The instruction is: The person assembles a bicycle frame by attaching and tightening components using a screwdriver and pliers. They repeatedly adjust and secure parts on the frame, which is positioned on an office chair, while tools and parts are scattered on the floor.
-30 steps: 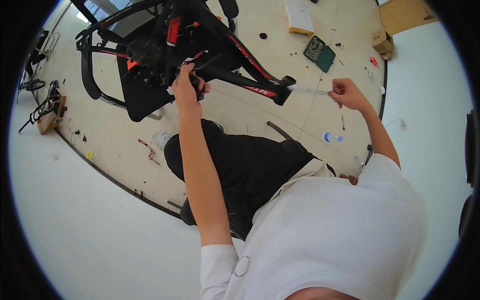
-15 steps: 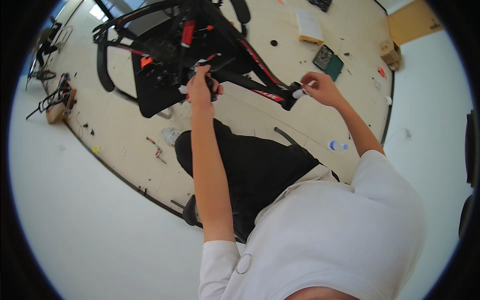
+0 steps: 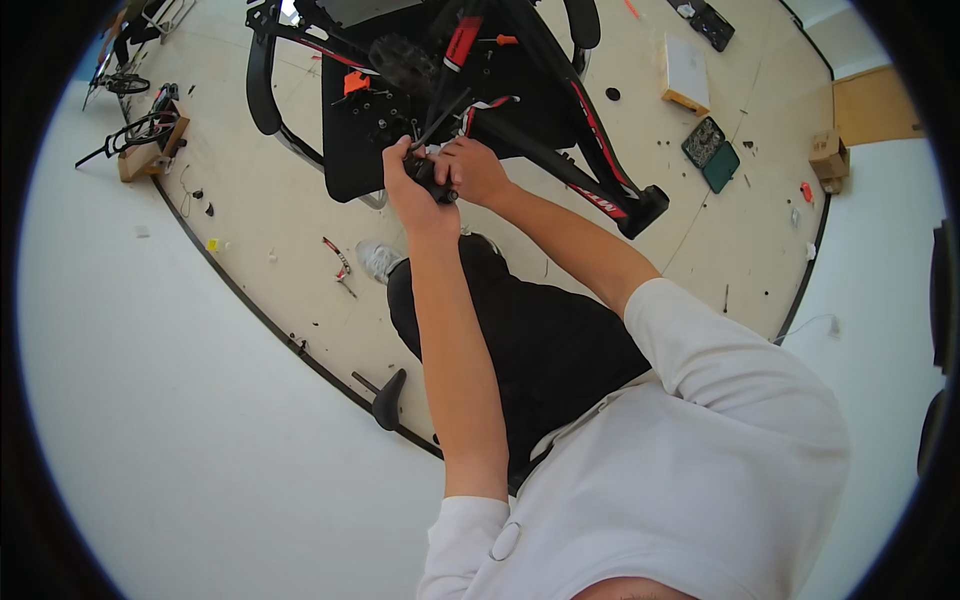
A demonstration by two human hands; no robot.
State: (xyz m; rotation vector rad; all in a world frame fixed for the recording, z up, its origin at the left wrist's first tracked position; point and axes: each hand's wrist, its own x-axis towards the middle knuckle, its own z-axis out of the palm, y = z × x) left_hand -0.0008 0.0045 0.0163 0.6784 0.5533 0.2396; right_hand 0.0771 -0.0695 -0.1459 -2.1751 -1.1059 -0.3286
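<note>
A black bicycle frame (image 3: 520, 150) with red and white markings lies across a black chair (image 3: 352, 160). By the near end of its tubes, both my hands are close together. My left hand (image 3: 412, 190) is closed round a small dark bicycle part (image 3: 428, 178), whose exact kind I cannot make out. Curled against the same part are the fingers of my right hand (image 3: 474, 170); what they pinch is hidden. A bit of white material (image 3: 433, 150) shows between the hands. The frame's head tube (image 3: 645, 212) stands free at the right.
Small loose parts and an orange piece (image 3: 356, 82) lie on the chair seat, with an orange-handled screwdriver (image 3: 505, 40) beyond. On the floor are an open green case (image 3: 712, 155), a white box (image 3: 686, 75), a bicycle saddle (image 3: 389, 400) and a cardboard box (image 3: 828, 155).
My right hand has left the head tube and moved left to meet my left hand at the dark part. The whole view has shifted, with the scene now farther right.
</note>
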